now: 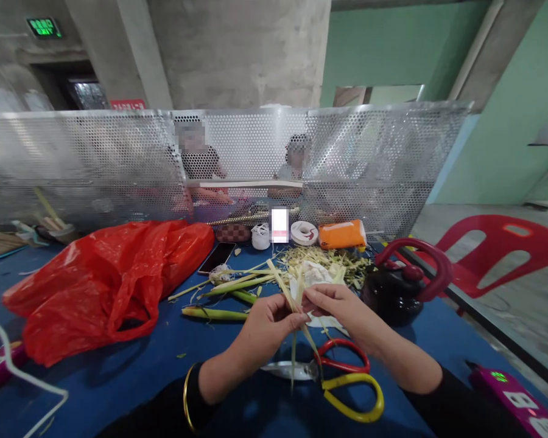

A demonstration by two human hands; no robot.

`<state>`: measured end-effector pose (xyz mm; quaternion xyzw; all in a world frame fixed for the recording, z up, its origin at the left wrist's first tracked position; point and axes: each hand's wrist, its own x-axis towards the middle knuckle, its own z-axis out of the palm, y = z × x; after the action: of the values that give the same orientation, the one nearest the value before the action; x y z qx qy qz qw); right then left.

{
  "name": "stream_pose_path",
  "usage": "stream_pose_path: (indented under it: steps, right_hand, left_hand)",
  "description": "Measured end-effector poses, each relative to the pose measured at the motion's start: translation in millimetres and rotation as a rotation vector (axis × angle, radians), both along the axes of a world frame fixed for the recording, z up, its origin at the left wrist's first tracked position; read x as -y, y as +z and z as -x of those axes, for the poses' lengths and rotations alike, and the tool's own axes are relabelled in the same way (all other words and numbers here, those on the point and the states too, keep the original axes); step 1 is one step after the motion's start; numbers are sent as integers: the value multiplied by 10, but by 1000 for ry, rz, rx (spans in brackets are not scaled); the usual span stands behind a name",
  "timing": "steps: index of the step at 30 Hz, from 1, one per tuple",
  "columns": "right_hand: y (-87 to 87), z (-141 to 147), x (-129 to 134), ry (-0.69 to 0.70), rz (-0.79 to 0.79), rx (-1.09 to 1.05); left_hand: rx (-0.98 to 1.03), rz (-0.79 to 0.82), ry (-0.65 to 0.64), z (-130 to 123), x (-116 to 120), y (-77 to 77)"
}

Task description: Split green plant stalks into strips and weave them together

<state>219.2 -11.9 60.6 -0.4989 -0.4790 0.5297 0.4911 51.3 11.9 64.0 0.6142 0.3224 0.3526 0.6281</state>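
Note:
My left hand [274,319] and my right hand [332,306] meet over the near middle of the table. Both are closed in a pinch on pale green plant strips [282,281] that cross between the fingers, with thin ends hanging below. Under them lie scissors [354,389] with one red and one yellow handle, blades toward the left. Green stalks [223,312] rest on the table beyond my left hand. A heap of cut plant scraps [342,258] and a crumpled white sheet [331,322] are behind and below my right hand.
A red plastic bag [105,274] lies left, near a phone [217,258]. A dark kettle-like pot [395,289] stands right. White string [260,236], a tape roll [304,233] and an orange packet [342,234] line the perforated metal screen [242,152]. Two people sit behind it.

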Motion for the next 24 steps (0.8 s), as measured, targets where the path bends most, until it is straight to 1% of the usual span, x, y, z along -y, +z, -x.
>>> stream_pose_path:
  steps: [2, 4, 8, 11, 17, 20, 22, 24]
  right_hand:
    - [-46, 46, -21, -65, -16, -113]
    - [-85, 74, -48, -118, -25, -167]
    - [-107, 83, -66, -111, -17, -193]
    - [-83, 88, -44, -74, -6, -190]
    - [-62, 99, -28, -12, 5, -196]
    - [-78, 93, -32, -9, 8, -185]
    - [-84, 93, -29, -19, 12, -179]
    - [-84, 101, -22, -32, 20, -180]
  left_hand:
    - [-62, -4, -59, -2, 12, -38]
    - [-136, -15, -137, 5, 19, -89]
    - [-179, 11, -265, 21, 17, -171]
    - [-181, 38, -298, 19, 16, -191]
    - [-232, 25, -345, 18, 31, -190]
    - [-267, 43, -367, 26, 44, -184]
    - [-258, 64, -386, 25, 50, -178]
    - [-238, 77, -374, 19, 48, -174]
